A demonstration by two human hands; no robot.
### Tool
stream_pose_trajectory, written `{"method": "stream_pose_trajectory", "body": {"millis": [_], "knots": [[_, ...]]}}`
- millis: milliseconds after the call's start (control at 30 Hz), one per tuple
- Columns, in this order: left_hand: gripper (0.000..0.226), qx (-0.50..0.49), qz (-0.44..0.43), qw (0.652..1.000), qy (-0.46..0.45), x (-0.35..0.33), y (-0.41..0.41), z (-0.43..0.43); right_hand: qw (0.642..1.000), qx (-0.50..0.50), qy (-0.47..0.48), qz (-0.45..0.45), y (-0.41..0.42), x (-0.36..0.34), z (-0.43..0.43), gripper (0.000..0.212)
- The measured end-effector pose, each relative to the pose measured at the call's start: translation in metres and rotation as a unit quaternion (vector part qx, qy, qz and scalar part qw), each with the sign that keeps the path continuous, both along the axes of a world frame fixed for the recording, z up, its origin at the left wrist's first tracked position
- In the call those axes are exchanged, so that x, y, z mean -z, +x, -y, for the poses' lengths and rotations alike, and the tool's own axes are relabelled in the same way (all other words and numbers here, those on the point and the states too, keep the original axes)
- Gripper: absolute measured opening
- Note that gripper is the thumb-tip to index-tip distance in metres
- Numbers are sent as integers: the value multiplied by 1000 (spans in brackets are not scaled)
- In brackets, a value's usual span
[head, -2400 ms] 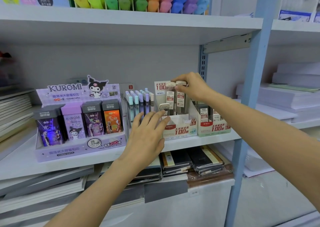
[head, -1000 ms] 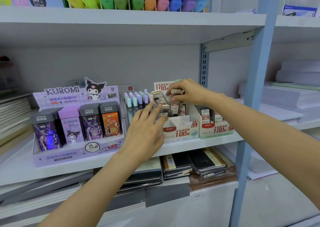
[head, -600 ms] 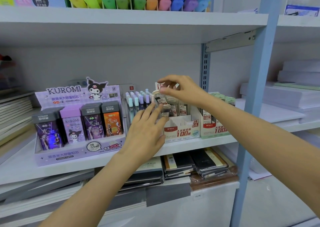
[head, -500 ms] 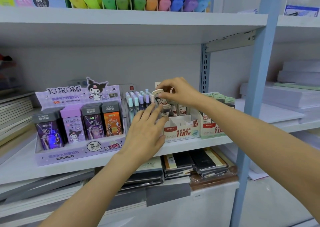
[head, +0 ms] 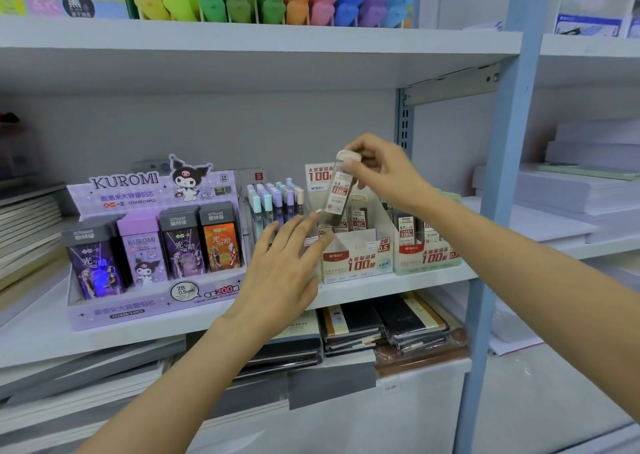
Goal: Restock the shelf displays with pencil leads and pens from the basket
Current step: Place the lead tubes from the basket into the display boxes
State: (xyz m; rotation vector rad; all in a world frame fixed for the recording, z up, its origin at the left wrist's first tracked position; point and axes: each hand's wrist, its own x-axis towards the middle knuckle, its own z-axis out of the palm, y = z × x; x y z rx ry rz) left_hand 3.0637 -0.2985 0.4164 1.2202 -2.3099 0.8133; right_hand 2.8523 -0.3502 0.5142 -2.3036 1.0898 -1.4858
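- Your right hand (head: 384, 173) holds one lead case (head: 341, 190); the thumb and fingers (head: 367, 149) pinch it just under its pale cap, and the rest of the case hangs free below them, tilted slightly.
- That single case is in the air above the white display box (head: 356, 259), its lower end just over the cases already standing inside; how many stand there is too blurred to count.
- Your left hand (head: 284, 266) holds nothing; its four fingers (head: 313, 216) are straight and spread in front of that box's left edge, tips close to the held case's lower end; whether they touch it, I cannot tell.
- Two "100" lead boxes stand side by side on the shelf (head: 381, 289): the white one and a green-edged display box (head: 427, 254) to its right, with at least two cases showing.
- One rack of pastel-capped pens (head: 277, 201) stands just left of the white box; too many overlap for a count.
- One Kuromi display (head: 152, 246) stands further left; four cases fill its front row.
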Motion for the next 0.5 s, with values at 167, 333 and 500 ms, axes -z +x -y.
{"method": "stream_pose_trajectory", "body": {"millis": [167,333,500], "knots": [[63,-3,6,1000,7,1,1,1,997,58,-8,-55,17,12,10,12],[65,1,6,1000,6,1,2,1,995,63,18,-76,28,17,17,18],[65,1,11,1000,5,2,3,2,983,80,6,-167,30,23,20,15]]}}
